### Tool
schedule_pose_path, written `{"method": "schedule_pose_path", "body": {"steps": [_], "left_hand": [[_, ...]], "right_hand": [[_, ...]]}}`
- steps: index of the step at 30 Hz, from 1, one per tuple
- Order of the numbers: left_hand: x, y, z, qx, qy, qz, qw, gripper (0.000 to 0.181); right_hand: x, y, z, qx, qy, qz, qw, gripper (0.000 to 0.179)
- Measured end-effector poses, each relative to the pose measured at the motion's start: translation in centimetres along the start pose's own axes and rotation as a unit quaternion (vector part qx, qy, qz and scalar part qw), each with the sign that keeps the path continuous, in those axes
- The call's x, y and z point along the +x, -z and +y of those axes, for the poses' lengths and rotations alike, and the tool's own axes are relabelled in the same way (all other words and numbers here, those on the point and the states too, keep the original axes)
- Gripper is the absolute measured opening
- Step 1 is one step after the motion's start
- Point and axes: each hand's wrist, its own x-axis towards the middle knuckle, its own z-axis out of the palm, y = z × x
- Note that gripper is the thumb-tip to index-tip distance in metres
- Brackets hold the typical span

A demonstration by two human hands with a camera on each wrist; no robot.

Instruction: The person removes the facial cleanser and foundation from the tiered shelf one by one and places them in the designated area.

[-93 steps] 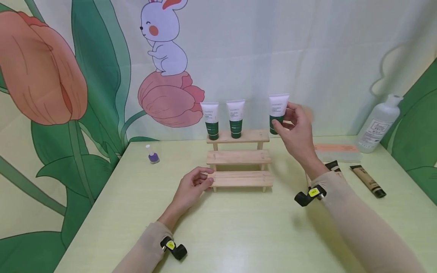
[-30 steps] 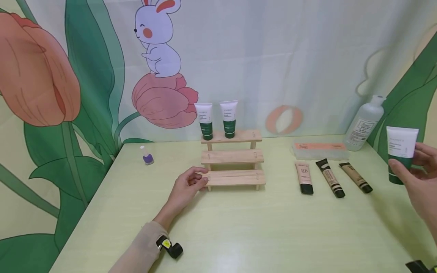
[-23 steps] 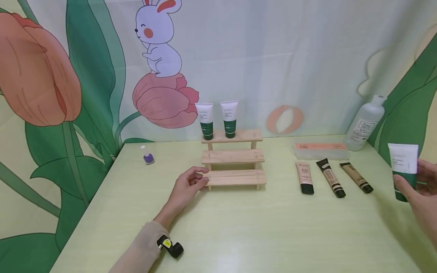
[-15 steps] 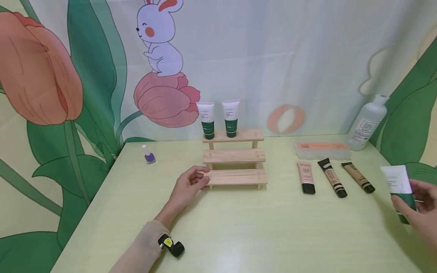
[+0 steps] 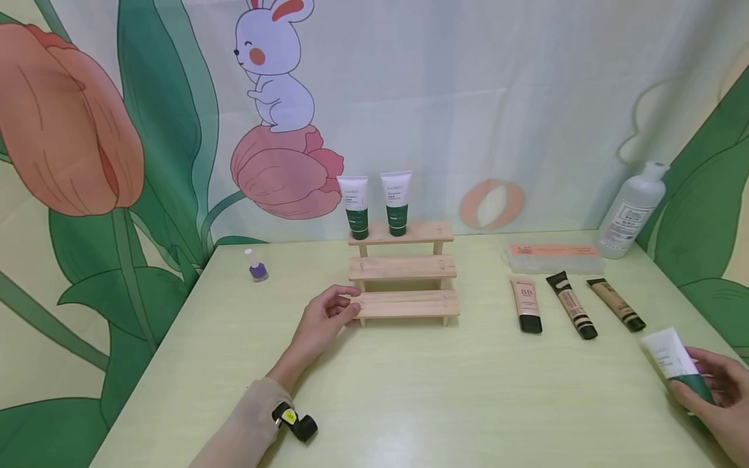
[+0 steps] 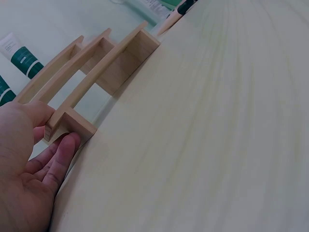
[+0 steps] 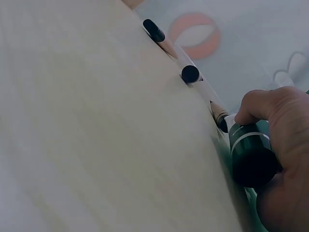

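Observation:
My right hand [image 5: 716, 400] grips a white and green squeeze tube [image 5: 670, 354] low over the table's right side, tilted with its white end toward the back left. In the right wrist view the tube's dark cap [image 7: 253, 166] faces the camera, under my thumb. With thumb above and fingers below, my left hand [image 5: 318, 325] pinches the left end of the lowest step of a three-tier wooden stand [image 5: 404, 266]. Two matching tubes, a left one [image 5: 355, 207] and a right one [image 5: 396, 203], stand upright on the left and middle of its top step.
Right of the stand lie a pink BB tube [image 5: 525, 302], a beige and black tube [image 5: 570, 302] and a tan tube [image 5: 617, 304]. Behind them are a clear flat box [image 5: 552, 260] and a white bottle [image 5: 632, 211]. A purple nail polish bottle [image 5: 257, 268] stands at left.
My right hand has carried the squeeze tube from above the top step's right end, out to the right and down toward the table, tipping it over. The left hand keeps its hold on the stand.

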Motion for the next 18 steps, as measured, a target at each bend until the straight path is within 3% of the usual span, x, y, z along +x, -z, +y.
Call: {"method": "schedule_pose_path", "body": {"steps": [3,9,13,18], "left_hand": [[0.0,-0.1,0.0,-0.001,0.000,0.000,1.0000,0.025],[-0.1,-0.1,0.0,0.002,0.000,-0.003,1.0000,0.026],[-0.1,0.0,0.1,0.000,0.001,-0.001,1.0000,0.025],[-0.1,0.0,0.0,0.002,0.000,-0.001,1.0000,0.025]], "right_hand": [[-0.3,0.0,0.4,0.033,-0.001,-0.009,0.9994,0.080],[-0.4,-0.4,0.4,0.011,-0.016,-0.002,0.9998,0.078],[-0.2,-0.7,-0.1,-0.040,-0.052,0.024,0.9975,0.067],[0.9,-0.4,-0.5,-0.106,-0.103,0.058,0.9872,0.065]]}}
